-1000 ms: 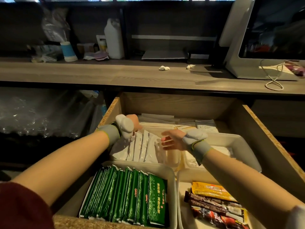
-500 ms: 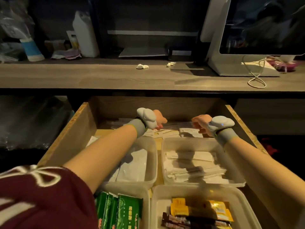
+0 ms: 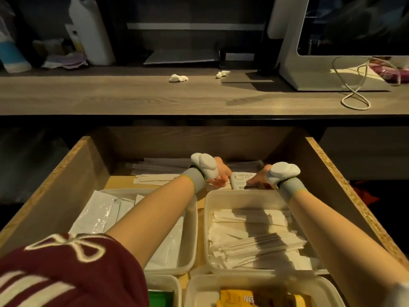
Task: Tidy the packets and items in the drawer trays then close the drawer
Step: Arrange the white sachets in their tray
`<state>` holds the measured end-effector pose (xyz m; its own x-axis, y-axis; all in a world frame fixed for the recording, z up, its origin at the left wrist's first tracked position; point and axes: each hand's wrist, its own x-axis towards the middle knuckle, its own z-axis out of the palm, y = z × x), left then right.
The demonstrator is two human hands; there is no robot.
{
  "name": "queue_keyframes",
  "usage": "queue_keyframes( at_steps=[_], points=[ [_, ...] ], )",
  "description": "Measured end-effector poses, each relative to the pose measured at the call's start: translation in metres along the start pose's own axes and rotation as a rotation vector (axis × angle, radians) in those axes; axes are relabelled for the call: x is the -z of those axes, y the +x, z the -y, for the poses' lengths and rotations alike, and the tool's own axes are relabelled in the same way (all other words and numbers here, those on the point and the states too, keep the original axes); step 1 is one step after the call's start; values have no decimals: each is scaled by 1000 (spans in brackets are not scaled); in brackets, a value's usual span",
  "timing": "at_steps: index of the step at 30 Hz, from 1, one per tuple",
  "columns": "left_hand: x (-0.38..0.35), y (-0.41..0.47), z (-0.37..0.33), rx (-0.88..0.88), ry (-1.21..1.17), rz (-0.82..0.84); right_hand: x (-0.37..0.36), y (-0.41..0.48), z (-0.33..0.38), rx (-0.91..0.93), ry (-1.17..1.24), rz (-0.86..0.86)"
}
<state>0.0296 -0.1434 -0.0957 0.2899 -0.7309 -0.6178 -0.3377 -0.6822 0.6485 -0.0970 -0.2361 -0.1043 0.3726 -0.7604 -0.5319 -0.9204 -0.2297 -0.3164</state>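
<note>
The wooden drawer [image 3: 73, 180] stands open with several plastic trays in it. The back left tray [image 3: 170, 268] holds white and clear packets [image 3: 95, 216]. The back right tray [image 3: 207, 218] holds paper sachets [image 3: 254, 240]. Green packets [image 3: 158, 299] and yellow packets [image 3: 243, 299] show in the front trays. My left hand [image 3: 219, 177] and my right hand [image 3: 257, 179] reach behind the trays. They flank a white printed packet [image 3: 240, 179], and my right fingers rest on it. Wrist devices hide much of both hands. Loose paper packets [image 3: 159, 173] lie along the drawer's back.
A wooden counter [image 3: 199, 96] runs above the drawer, with two crumpled tissues [image 3: 178, 78] on it. At the right are a white screen [image 3: 332, 41] and a looped cable [image 3: 354, 96]. A white jug [image 3: 93, 29] and a cup [image 3: 11, 56] stand at the back left.
Both hands left the back left tray and reached to the drawer's back. Since half a second ago my right hand has moved left, close to my left hand at the printed packet.
</note>
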Motion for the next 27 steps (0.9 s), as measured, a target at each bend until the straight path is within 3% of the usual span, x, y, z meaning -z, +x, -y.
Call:
queue_keyframes(
  at_steps=[4,9,15,19,27],
  points=[
    [0,2,-3,-5,-102,-53,-5,10,-3,68,80,-21],
    [3,-10,-4,54,-369,-13,2,9,7,126,401,-112],
    [19,-36,-16,-84,-389,-259,21,-10,29,146,530,-227],
    [28,-69,-12,-140,-480,-331,24,-50,47,181,699,-94],
    [49,-122,21,-89,-409,-367,-10,-108,74,137,906,141]
  ],
)
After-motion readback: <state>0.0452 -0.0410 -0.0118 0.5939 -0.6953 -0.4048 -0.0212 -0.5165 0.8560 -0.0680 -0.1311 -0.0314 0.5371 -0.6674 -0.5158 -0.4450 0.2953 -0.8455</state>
